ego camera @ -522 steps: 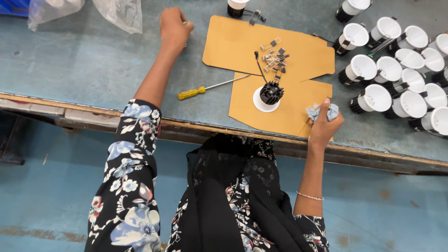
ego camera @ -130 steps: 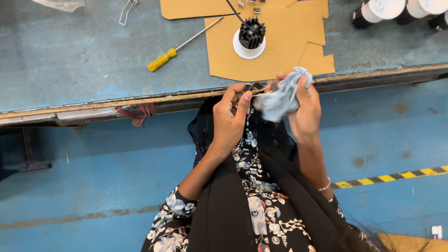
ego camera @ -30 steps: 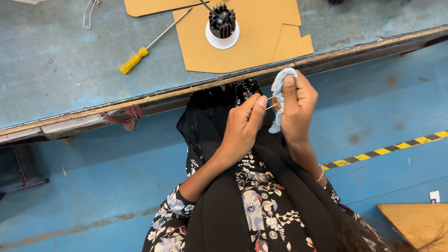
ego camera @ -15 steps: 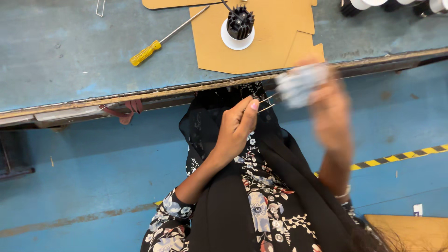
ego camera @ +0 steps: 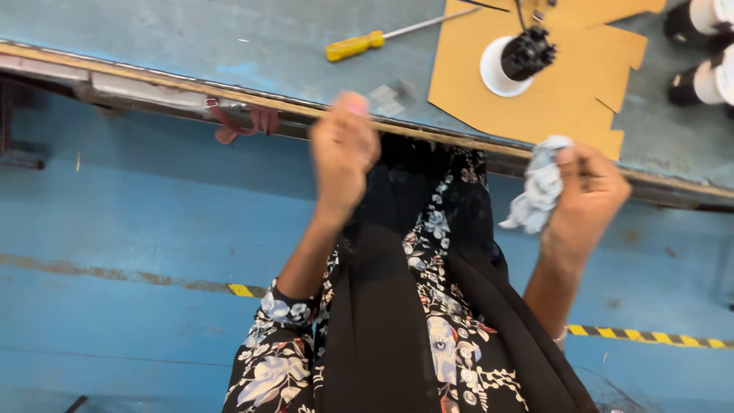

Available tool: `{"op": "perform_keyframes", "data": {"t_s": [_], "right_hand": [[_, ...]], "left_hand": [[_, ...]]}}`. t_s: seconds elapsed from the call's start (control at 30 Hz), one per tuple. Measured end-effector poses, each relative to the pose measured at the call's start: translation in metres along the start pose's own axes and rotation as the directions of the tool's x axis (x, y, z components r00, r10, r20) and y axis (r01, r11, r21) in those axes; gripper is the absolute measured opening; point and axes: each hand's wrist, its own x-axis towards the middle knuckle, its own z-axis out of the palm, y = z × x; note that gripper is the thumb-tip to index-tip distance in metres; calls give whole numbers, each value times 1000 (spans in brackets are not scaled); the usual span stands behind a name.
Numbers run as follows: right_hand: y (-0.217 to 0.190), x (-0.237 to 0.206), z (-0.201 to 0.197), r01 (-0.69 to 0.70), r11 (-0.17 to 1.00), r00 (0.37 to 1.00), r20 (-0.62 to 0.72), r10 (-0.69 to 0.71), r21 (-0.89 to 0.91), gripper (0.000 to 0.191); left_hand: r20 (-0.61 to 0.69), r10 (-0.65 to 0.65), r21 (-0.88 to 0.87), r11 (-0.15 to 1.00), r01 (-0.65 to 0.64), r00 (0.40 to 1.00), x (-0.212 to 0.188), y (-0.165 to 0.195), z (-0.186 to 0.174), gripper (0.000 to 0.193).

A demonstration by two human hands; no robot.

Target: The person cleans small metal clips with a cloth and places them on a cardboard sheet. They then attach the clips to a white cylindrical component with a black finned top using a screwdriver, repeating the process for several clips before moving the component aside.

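Your right hand [ego camera: 587, 195] is clamped on a pale blue rag [ego camera: 537, 191] at the desk [ego camera: 153, 46] edge. Left hand [ego camera: 344, 149] blurred, grip can't tell. Black part in its white cup [ego camera: 514, 61] sits approx 11 o'clock of the rag; right hand nearer.

Around the cardboard sheet [ego camera: 550, 73] I count one yellow-handled screwdriver [ego camera: 353, 46], one black finned part [ego camera: 527, 53], two white-capped cylinders [ego camera: 703, 80], one cloth [ego camera: 539, 191].

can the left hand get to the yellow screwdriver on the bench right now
Probably yes. The left hand is at the bench edge and looks empty, though blurred. The yellow screwdriver lies just beyond it on the bench, nothing between them.
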Motion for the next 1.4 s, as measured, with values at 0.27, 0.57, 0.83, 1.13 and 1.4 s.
{"op": "perform_keyframes", "data": {"t_s": [0.27, 0.57, 0.83, 1.13, 1.4], "right_hand": [[4, 84, 113, 75, 952, 982, 143, -122, 298, 35], [28, 131, 194, 350, 937, 872, 365, -327, 1, 24], [96, 81, -26, 158, 874, 924, -244, -295, -459, 20], [130, 67, -26, 28, 708, 885, -311, -345, -705, 14], [115, 73, -12, -28, 734, 849, -403, -341, -678, 10]], "left_hand": [[-281, 397, 571, 801, -181, 874, 105, -13, -63, 39], [-344, 369, 625, 776, -83, 863, 98, -14, -61, 35], [-273, 354, 674, 734, -85, 894, 91, -17, -64, 36], [-226, 315, 776, 631, -25, 922, 87, -14, -69, 37], [-145, 353, 796, 596, -102, 924, 90, -13, -67, 40]]}}
